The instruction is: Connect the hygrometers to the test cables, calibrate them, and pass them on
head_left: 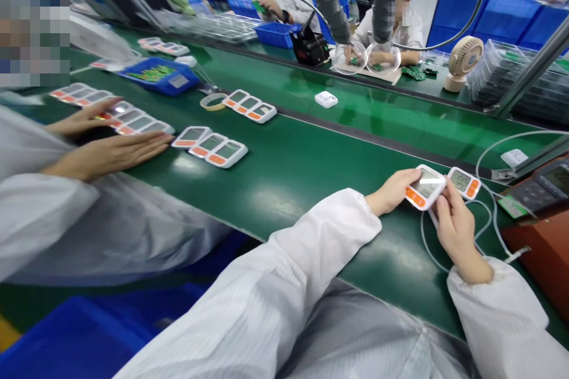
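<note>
Display unit (425, 188) between left hand (395, 188) and right hand (456, 228), left thumb (411, 176) on face.

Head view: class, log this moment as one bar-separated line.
left hand: grips white device | right hand: grips same device | screen: faces camera | beside right hand: another device | below: green tabletop

A front device (425, 188) is sitting between left hand (395, 190) and right hand (457, 228); a second device (464, 182) is sitting just rightward; a bin (180, 82) is resting left of a tape roll (208, 105).
</note>
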`<state>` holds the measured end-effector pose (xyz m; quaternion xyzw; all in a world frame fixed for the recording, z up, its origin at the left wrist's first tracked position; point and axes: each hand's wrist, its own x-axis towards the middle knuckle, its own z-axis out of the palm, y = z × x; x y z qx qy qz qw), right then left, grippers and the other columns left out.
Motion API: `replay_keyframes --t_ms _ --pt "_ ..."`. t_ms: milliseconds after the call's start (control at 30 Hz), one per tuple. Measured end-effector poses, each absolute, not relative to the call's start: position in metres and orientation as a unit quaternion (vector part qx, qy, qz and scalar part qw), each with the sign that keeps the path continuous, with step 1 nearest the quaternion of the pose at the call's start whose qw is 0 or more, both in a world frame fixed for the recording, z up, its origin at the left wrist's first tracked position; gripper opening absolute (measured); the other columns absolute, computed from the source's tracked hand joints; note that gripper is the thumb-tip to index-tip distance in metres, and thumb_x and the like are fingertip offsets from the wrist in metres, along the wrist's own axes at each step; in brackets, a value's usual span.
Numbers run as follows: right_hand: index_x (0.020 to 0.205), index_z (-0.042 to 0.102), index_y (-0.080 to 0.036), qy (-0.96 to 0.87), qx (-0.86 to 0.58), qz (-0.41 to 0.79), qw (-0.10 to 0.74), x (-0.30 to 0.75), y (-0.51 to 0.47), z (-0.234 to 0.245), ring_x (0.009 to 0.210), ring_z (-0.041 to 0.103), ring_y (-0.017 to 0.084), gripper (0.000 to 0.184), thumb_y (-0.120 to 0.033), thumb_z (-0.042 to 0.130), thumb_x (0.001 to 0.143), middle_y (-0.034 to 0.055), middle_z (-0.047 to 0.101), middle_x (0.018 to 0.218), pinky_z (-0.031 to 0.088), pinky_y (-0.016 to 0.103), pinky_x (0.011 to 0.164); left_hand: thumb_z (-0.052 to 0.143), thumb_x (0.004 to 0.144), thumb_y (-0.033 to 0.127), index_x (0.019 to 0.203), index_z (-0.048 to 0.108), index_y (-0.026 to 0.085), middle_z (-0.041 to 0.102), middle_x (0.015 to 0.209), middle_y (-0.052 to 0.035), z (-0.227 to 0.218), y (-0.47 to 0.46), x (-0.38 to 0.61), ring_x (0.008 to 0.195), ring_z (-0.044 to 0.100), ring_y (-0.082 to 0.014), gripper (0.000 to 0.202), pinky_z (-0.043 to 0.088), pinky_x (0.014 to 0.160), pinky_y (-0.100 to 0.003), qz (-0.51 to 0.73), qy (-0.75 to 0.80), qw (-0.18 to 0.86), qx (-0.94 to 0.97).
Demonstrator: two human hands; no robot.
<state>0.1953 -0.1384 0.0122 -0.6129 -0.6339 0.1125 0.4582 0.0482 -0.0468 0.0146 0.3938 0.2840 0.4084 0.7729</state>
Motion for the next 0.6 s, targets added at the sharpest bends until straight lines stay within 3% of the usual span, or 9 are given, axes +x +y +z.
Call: replay_keyframes --t_ms 100,200,333,467,600 --pt "0.116 0.073 -0.017 -0.641 -0.628 0.090 0.432 0.199 -0.137 0.016 0.086 0.073 0.026 0.048 -0.051 0.043 0.101 0.0120 0.077 0.100 0.057 0.035 0.076 0.078 0.075 0.052 0.085 0.070 0.012 0.069 0.075 -0.0040 0.012 -0.047 0.049 0.066 0.061 -0.0140 0.042 0.049 0.070 -0.029 0.381 0.289 0.791 0.382" --pt "0.097 0.076 -0.017 -0.652 -0.631 0.052 0.418 0.203 -0.138 0.017 0.073 0.070 0.024 0.050 -0.055 0.044 0.098 0.0114 0.076 0.085 0.053 0.032 0.067 0.078 0.076 0.054 0.086 0.070 0.012 0.066 0.072 -0.0028 0.011 -0.048 0.048 0.064 0.060 -0.0132 0.044 0.048 0.068 -0.028 0.366 0.285 0.794 0.393" --pt "0.093 0.076 -0.017 -0.652 -0.656 0.011 0.379 0.205 -0.140 0.016 0.058 0.065 0.022 0.050 -0.056 0.044 0.097 0.0082 0.072 0.070 0.046 0.030 0.058 0.086 0.068 0.051 0.097 0.069 0.014 0.067 0.084 -0.0032 0.014 -0.047 0.043 0.074 0.061 -0.0142 0.051 0.048 0.076 -0.031 0.337 0.227 0.798 0.445" --pt "0.087 0.073 -0.020 -0.647 -0.679 0.016 0.346 0.206 -0.143 0.018 0.054 0.063 0.021 0.046 -0.055 0.044 0.095 0.0045 0.069 0.064 0.042 0.029 0.055 0.091 0.061 0.049 0.096 0.069 0.014 0.068 0.093 -0.0046 0.017 -0.048 0.041 0.084 0.061 -0.0167 0.054 0.047 0.084 -0.035 0.340 0.226 0.778 0.477" --pt "0.077 0.069 -0.021 -0.666 -0.675 0.012 0.316 0.208 -0.142 0.015 0.048 0.059 0.019 0.047 -0.056 0.043 0.095 0.0011 0.062 0.055 0.039 0.029 0.050 0.093 0.056 0.046 0.095 0.069 0.014 0.068 0.092 -0.0048 0.018 -0.049 0.043 0.083 0.060 -0.0166 0.056 0.047 0.085 -0.036 0.355 0.238 0.768 0.476"
